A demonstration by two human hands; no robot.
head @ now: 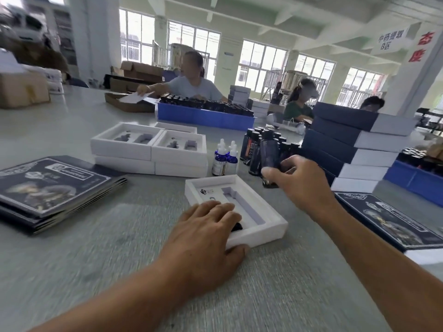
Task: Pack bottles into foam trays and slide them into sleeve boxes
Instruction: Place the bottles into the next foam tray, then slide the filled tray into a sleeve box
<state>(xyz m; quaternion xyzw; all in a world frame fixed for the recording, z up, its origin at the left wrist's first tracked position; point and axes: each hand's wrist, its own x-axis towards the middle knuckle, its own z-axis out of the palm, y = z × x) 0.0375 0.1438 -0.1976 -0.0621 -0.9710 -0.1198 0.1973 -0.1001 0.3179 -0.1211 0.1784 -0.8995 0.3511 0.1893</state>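
Head view: dark bottle point(269, 156), blurred.

Grey table point(96, 248) bears foam trays point(148, 149), bottles point(259, 149), sleeve boxes point(354, 149), booklets point(52, 188).

Foam tray point(261, 232) ctr; booklets point(48, 190) left; bottles point(263, 149) behind.

A white hanging sign point(391, 40) in the upper right of the frame reads "中药提取 B区" in dark characters. On the white pillar point(429, 68) just right of it, two large red characters are painted one above the other; the upper reads "态", the lower appears to be "度". Print on the dark booklets point(51, 185), the foam tray point(261, 232) logo and the bottle labels is too blurred to read.
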